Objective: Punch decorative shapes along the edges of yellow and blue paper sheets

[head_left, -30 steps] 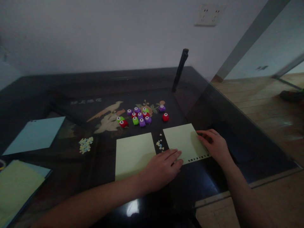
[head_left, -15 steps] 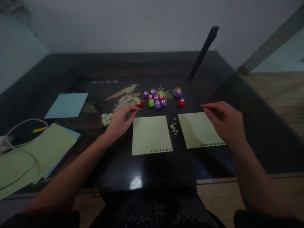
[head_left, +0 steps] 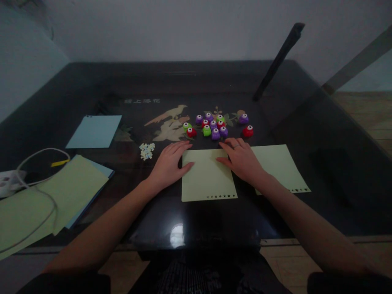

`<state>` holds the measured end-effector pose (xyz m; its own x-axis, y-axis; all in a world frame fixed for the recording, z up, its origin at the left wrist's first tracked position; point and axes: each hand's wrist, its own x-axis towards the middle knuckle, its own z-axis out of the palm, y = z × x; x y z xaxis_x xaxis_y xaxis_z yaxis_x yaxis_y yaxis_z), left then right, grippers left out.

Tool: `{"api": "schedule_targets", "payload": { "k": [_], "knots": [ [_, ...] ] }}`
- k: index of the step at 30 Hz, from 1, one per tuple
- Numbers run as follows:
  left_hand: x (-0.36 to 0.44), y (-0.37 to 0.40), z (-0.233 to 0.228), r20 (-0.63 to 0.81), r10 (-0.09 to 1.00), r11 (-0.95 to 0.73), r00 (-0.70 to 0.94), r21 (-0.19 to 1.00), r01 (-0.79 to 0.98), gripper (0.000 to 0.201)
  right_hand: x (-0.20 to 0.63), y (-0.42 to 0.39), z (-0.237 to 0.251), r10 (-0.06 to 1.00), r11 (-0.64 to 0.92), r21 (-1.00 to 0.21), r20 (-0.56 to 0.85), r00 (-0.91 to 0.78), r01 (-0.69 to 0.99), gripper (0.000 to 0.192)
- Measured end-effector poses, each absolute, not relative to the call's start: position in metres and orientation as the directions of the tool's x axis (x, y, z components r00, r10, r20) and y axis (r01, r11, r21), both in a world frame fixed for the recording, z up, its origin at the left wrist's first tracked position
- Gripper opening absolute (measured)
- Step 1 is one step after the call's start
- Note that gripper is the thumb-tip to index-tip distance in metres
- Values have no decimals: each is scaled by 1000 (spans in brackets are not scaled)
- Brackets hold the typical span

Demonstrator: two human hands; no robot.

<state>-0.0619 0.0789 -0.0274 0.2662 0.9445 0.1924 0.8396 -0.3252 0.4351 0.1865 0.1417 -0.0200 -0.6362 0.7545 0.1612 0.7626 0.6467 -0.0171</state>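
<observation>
Head view: dark glossy table (head_left: 321, 163).
Left hand (head_left: 169, 163): flat, fingers spread, gripping nothing, on left edge of middle paper sheet (head_left: 206, 179).
Right hand (head_left: 241, 159): flat, open, on its top right corner.
Second sheet (head_left: 281, 165): 3 o'clock, just beside.
Small punches (head_left: 216, 125): 12 o'clock, near.
Open room: bare tabletop toward near edge.

Pale green sheet (head_left: 208, 179); punches (head_left: 216, 125) seemingly purple, red, green.

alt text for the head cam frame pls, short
Both hands rest flat on a pale green sheet on a dark glass table: left hand on its left edge, right hand on its right corner. Small coloured punches cluster behind; a second green sheet lies right.
</observation>
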Motion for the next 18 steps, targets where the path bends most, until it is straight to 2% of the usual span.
{"api": "schedule_targets", "payload": {
  "k": [3, 9, 14, 18],
  "knots": [
    [-60, 76, -27, 157, 941, -339, 301, 398, 853, 54, 187, 139, -23, 743, 656, 13, 165, -649, 755, 46],
    [-57, 73, -24, 181, 935, -352, 306, 345, 870, 50, 187, 135, -26, 718, 674, 17, 219, -661, 738, 34],
    [-57, 72, -24, 204, 925, -372, 319, 329, 868, 47, 188, 134, -25, 714, 681, -28, 245, -656, 732, 34],
    [-57, 71, -25, 227, 920, -381, 318, 335, 862, 46, 190, 134, -25, 710, 685, -110, 326, -624, 721, 23]
  ]
}}
